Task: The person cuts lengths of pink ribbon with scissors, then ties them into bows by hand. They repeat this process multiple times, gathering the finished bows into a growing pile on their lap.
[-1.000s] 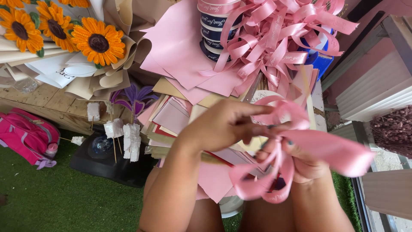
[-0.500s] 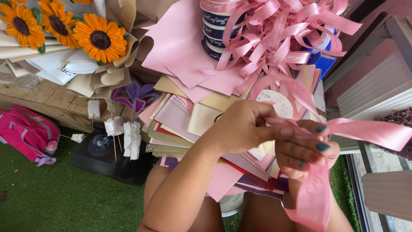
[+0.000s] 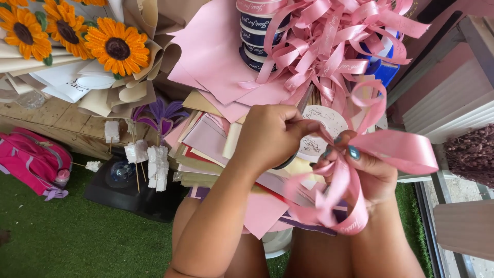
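Pinching pink ribbon [image 3: 360, 175] between left hand [image 3: 272, 136] and right hand [image 3: 368, 172]; might slip loose, slick loops springing apart.

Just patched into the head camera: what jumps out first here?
At centre, the left hand and right hand work a wide pink ribbon into loops. Above them, a heap of pink ribbon bows spills over stacked ribbon spools. Orange sunflowers fill the upper left corner.
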